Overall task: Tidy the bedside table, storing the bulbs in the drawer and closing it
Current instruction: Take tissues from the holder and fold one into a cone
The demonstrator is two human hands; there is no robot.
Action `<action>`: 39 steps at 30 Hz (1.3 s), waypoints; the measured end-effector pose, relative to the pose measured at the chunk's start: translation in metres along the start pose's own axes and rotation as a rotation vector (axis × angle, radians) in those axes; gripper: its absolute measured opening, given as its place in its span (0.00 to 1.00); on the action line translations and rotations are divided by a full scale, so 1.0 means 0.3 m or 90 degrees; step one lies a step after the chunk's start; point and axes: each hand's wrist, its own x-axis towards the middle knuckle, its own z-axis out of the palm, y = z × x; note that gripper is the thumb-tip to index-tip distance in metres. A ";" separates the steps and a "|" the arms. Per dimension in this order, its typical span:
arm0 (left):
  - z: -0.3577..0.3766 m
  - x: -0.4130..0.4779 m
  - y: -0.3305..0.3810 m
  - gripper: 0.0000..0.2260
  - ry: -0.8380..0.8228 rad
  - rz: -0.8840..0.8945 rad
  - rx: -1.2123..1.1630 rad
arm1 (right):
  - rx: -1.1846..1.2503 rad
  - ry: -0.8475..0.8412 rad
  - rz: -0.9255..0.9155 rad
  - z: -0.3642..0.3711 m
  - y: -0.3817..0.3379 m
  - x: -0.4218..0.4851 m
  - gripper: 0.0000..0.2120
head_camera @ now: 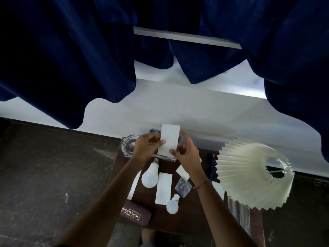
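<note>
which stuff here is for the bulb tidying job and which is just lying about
For the job:
- big bulb
- small bulb
- white box, held by the left hand and right hand
- second white box

Lying about:
- glass ashtray
- glasses case
- pleated lampshade
- small clear bottle

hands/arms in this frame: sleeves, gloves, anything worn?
Both forearms are bare up to the bottom edge of the frame, with no sleeves in view. Neither the left hand nor the right hand wears a glove, and no rings can be made out. The only thing worn is a thin dark beaded bracelet around the right wrist. No watch, markings or cables show.
</note>
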 end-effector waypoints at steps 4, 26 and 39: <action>-0.024 0.125 -0.017 0.11 -0.022 0.058 0.134 | -0.098 0.082 -0.005 0.041 -0.005 0.121 0.20; -0.018 0.239 -0.056 0.14 -0.059 0.096 0.340 | -0.256 0.045 -0.023 0.125 0.041 0.274 0.10; 0.077 0.047 -0.073 0.12 0.000 0.264 0.323 | -0.020 0.279 0.020 0.053 0.082 0.137 0.11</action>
